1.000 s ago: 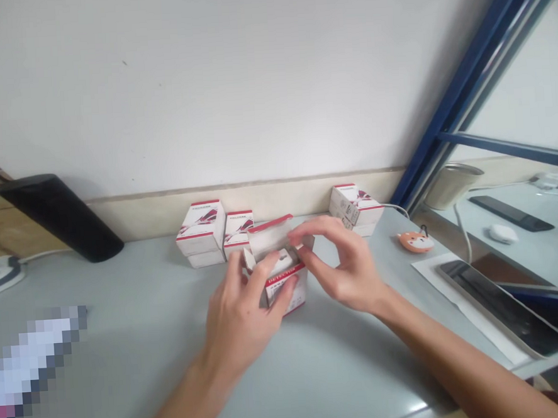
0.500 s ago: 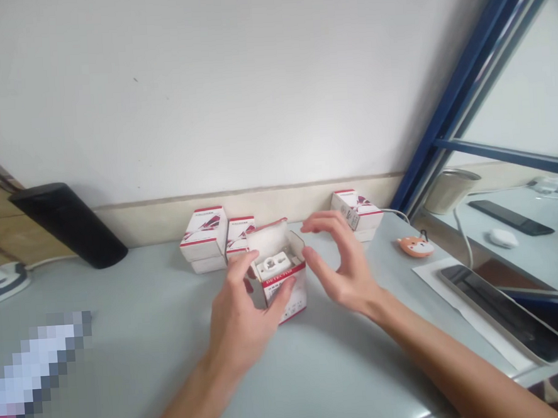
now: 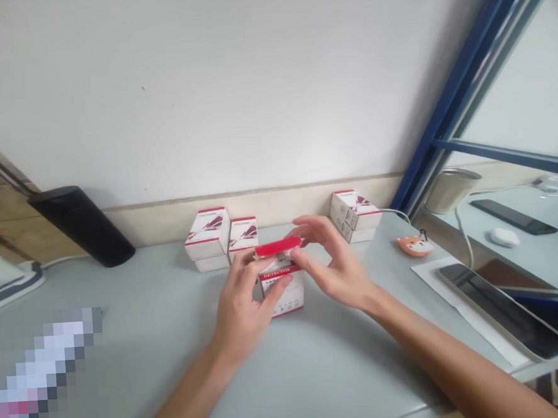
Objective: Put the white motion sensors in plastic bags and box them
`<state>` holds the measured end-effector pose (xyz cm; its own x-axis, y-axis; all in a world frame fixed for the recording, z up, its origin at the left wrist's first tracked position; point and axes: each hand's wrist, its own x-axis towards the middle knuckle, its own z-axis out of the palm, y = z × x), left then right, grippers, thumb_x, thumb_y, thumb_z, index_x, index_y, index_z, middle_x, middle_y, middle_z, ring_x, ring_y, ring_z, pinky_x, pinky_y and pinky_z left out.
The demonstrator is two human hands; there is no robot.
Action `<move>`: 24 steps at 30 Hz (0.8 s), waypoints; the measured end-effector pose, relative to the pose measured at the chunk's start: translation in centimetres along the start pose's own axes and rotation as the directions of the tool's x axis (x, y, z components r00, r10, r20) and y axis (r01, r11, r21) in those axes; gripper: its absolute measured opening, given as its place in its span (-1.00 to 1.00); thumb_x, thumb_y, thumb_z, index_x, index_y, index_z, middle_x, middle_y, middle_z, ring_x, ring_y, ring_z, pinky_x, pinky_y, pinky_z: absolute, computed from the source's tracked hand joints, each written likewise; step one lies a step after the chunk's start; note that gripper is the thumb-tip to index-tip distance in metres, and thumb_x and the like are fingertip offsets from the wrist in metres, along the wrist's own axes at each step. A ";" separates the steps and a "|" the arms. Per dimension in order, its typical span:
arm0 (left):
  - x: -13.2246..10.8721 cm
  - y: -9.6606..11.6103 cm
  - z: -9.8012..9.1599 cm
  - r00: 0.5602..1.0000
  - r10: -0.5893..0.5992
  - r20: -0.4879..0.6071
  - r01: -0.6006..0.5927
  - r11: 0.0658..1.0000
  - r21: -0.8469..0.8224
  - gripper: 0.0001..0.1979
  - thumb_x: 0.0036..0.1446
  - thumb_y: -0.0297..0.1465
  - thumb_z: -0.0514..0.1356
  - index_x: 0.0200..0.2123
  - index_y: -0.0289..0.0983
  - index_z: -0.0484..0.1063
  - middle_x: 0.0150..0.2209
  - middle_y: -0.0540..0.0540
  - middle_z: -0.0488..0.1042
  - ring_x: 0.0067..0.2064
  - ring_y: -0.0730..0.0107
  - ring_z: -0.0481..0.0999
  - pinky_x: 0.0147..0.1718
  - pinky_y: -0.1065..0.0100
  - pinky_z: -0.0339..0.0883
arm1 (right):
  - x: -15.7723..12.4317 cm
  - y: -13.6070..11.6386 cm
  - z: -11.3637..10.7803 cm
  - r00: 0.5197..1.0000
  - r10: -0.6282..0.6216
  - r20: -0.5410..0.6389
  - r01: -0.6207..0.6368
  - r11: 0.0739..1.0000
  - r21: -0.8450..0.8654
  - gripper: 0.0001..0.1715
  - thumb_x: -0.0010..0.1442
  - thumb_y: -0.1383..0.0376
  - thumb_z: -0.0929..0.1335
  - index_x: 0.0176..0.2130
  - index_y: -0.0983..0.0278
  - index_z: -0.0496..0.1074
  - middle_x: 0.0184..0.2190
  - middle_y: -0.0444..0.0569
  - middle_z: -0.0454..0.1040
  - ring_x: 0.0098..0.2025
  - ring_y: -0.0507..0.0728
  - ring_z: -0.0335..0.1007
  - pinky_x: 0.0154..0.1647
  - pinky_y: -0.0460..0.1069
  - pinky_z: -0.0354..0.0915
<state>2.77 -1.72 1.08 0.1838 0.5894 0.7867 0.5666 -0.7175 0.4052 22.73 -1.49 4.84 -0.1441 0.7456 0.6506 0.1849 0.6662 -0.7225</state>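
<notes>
A white box with red trim and a "DETECTOR" label (image 3: pixel 281 291) stands on the pale grey table (image 3: pixel 326 370), its lid flap with a red edge (image 3: pixel 278 247) folded down over the top. The contents are hidden under the flap. My left hand (image 3: pixel 244 302) wraps the box's left side, with its fingers reaching up to the flap. My right hand (image 3: pixel 332 262) comes in from the right, its thumb and fingertips pinching the flap's right end.
Stacks of white boxes (image 3: pixel 207 235) (image 3: pixel 241 232) (image 3: pixel 355 215) stand against the wall behind. A black cylinder (image 3: pixel 81 227) lies far left, an orange fox-shaped object (image 3: pixel 415 246) right, and a dark slab on white paper (image 3: pixel 503 312) front right. A blurred patch covers the lower left.
The lid flap has gone from standing open to folded down over the box, hiding the white part inside. My right hand has closed in onto the flap.
</notes>
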 end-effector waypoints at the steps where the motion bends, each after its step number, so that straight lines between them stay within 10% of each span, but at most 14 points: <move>1: 0.0 0.0 0.1 1.000 -0.006 -0.006 0.005 1.000 -0.015 -0.77 0.32 -0.33 0.31 0.01 -0.10 0.42 0.09 -0.12 0.48 0.14 0.19 0.56 0.07 0.16 0.50 | 0.0 -0.1 0.0 1.000 -0.019 0.022 0.020 0.999 -0.027 -0.72 0.40 0.22 0.40 0.09 0.14 0.40 -0.04 0.00 0.57 -0.01 0.16 0.50 0.09 0.14 0.43; 9: -0.8 -0.9 1.3 0.986 -0.105 -0.127 0.079 0.978 -0.196 -0.31 0.22 -0.31 0.41 0.29 -0.11 0.15 0.13 -0.19 0.47 0.06 0.21 0.60 -0.02 0.16 0.56 | 0.3 -0.4 0.0 0.996 -0.091 0.021 0.092 0.993 -0.072 -0.95 0.41 0.28 0.37 -0.16 0.18 0.47 -0.18 -0.03 0.56 -0.13 0.13 0.48 -0.02 0.10 0.42; 19: -0.6 -2.0 1.1 0.995 0.051 -0.083 -0.052 0.999 -0.014 -0.69 0.36 -0.27 0.28 0.12 -0.09 0.36 0.18 -0.20 0.47 0.21 0.16 0.55 0.11 0.08 0.52 | -0.1 0.5 -0.6 0.965 -0.214 0.149 0.242 0.948 -0.208 -0.95 0.38 0.27 0.39 -0.15 0.17 0.49 -0.04 0.07 0.51 -0.03 0.20 0.51 0.03 0.16 0.46; 24: -0.2 -2.5 1.4 0.960 -0.222 -0.171 0.173 0.950 -0.261 -0.72 0.35 -0.20 0.28 0.02 -0.18 0.38 0.11 -0.21 0.55 0.17 0.18 0.58 0.06 0.15 0.55 | -0.8 1.5 0.4 0.965 -0.096 0.244 0.170 0.938 -0.302 -0.30 0.33 0.22 0.43 0.37 0.04 0.24 0.39 0.17 0.20 0.24 0.31 0.41 0.15 0.23 0.45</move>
<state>2.45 0.46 -0.75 -0.0868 0.6614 0.7450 0.3603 -0.6764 0.6424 22.76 -1.05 3.11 -0.3943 0.6596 0.6400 0.4422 0.7466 -0.4970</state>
